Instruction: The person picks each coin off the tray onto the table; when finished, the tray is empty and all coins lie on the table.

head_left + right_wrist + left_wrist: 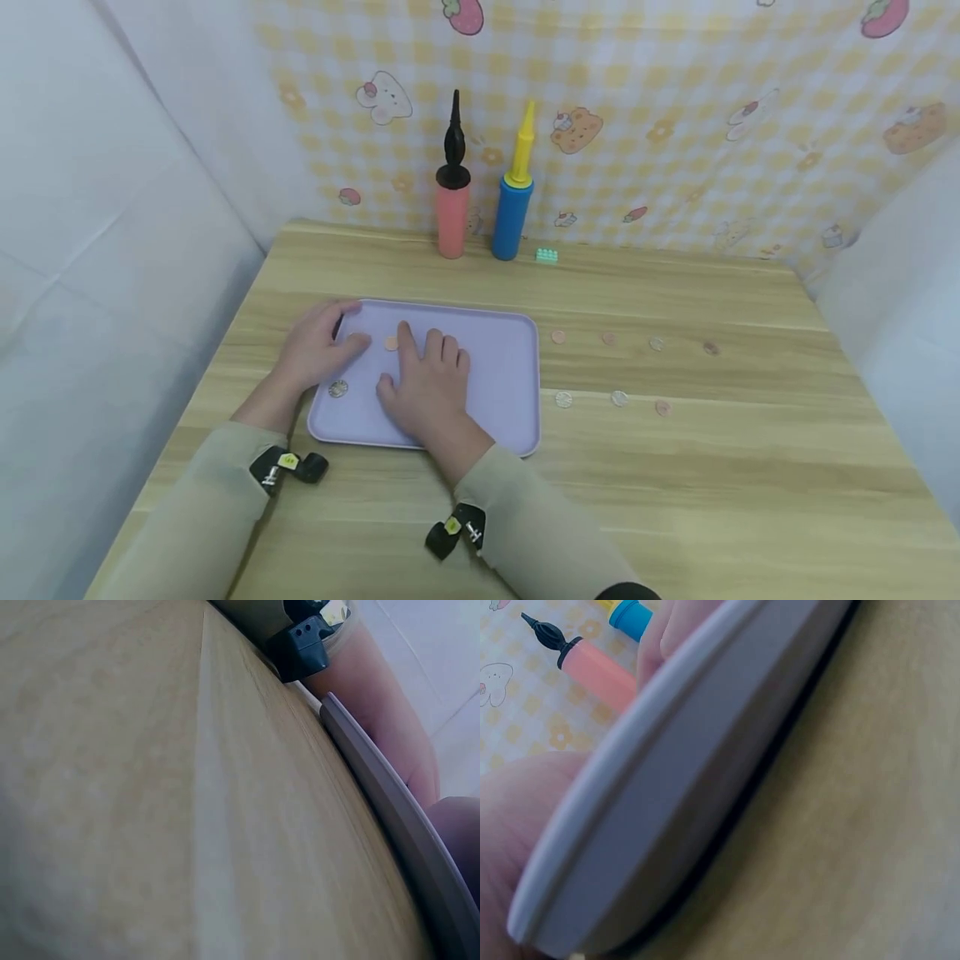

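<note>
A lilac tray (498, 375) lies on the wooden table. My left hand (318, 346) rests over its upper left edge, thumb reaching inward; whether it grips the rim is hard to tell. My right hand (431, 383) is over the middle of the tray, index finger extended beside a copper coin (392, 342). A silver coin (338, 388) lies at the tray's left side, below my left hand. The left wrist view shows the tray's side wall (667, 772) close up, with part of the left hand (525, 825) behind it.
Right of the tray, several coins lie in two loose rows, among them a silver one (563, 400) and a copper one (663, 408). Behind stand a pink pump (452, 218), a blue pump (512, 218) and a small green brick (547, 256), before a checked cloth (660, 100).
</note>
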### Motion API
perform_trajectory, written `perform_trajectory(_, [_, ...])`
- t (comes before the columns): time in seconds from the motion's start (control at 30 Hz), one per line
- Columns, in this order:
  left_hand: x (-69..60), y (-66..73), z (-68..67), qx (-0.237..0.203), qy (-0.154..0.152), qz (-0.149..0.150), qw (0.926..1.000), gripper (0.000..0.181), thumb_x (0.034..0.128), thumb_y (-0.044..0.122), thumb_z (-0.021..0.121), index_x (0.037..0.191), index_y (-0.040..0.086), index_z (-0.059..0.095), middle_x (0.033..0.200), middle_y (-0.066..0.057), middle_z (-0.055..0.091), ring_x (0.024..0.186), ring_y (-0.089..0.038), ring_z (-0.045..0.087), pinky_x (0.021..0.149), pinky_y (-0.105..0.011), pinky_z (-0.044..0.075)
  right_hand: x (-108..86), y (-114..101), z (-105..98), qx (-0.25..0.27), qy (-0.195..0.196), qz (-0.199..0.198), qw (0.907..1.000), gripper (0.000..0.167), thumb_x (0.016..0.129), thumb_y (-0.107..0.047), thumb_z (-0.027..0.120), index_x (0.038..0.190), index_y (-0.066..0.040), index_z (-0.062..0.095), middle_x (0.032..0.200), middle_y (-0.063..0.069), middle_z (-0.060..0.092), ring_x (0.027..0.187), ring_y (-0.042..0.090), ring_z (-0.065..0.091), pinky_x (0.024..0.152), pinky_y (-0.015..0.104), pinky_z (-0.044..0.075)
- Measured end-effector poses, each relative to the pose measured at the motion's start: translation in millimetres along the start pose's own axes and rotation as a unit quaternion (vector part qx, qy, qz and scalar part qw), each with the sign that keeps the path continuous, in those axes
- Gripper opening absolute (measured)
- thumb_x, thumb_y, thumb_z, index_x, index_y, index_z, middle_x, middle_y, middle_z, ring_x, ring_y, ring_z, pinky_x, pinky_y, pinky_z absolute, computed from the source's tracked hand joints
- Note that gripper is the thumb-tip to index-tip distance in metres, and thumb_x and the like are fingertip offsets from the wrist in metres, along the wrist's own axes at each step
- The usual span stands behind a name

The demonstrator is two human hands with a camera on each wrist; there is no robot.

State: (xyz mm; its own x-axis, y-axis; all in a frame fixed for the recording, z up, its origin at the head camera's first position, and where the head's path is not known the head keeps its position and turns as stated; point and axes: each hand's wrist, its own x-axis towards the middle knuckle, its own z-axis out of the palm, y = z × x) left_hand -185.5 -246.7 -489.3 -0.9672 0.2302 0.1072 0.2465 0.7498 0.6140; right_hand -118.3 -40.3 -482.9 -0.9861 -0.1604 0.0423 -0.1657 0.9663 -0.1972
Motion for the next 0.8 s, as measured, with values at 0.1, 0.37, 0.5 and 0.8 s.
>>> perform_trajectory(0.1, [0.9, 0.6, 1.7, 0.004, 0.003, 0.005, 1.0000, 0.065, 0.0962, 0.027, 0.076, 0.151, 0.000, 0.054, 0.154, -0.028, 0.052, 0.144, -0.049, 0.044, 0.120, -0.067, 0.029, 1.0, 0.1, 1.5, -0.009, -0.011, 0.001, 0.9999, 0.069, 0.103, -0.058, 0.046, 0.166, -0.030, 0.038, 0.142, 0.012, 0.043, 0.125, 0.031, 0.038, 0.103, 0.049, 0.036])
perform_trajectory(0.37, [1.4, 4.3, 2.6, 0.011, 0.001, 0.017, 0.9998, 0.068, 0.0939, 0.029, 0.079, 0.150, 0.000, 0.055, 0.154, -0.028, 0.052, 0.144, -0.050, 0.043, 0.119, -0.070, 0.027, 0.4, 3.4, 2.4, -0.006, -0.018, -0.001, 0.9998, 0.065, 0.105, -0.058, 0.044, 0.166, -0.038, 0.037, 0.146, 0.012, 0.040, 0.127, 0.031, 0.036, 0.105, 0.050, 0.035])
perform_trajectory(0.5, [-0.2, 3.6, 2.2, 0.016, 0.001, 0.015, 0.9998, 0.065, 0.0950, 0.029, 0.077, 0.149, 0.000, 0.056, 0.155, -0.029, 0.051, 0.145, -0.051, 0.041, 0.119, -0.071, 0.025, -1.1, 3.3, 2.1, -0.001, -0.023, -0.011, 0.9997, 0.061, 0.106, -0.057, 0.043, 0.165, -0.041, 0.039, 0.149, 0.012, 0.040, 0.130, 0.032, 0.036, 0.106, 0.051, 0.034])
perform_trajectory(0.8, [-1.2, 1.4, 2.3, 0.031, -0.001, 0.026, 0.9992, 0.061, 0.0967, 0.030, 0.076, 0.147, 0.001, 0.059, 0.156, -0.024, 0.051, 0.148, -0.047, 0.039, 0.123, -0.073, 0.009, -3.6, 3.6, 1.6, -0.004, -0.009, -0.025, 0.9997, 0.056, 0.106, -0.057, 0.046, 0.159, -0.039, 0.049, 0.146, 0.012, 0.042, 0.130, 0.032, 0.037, 0.106, 0.051, 0.035])
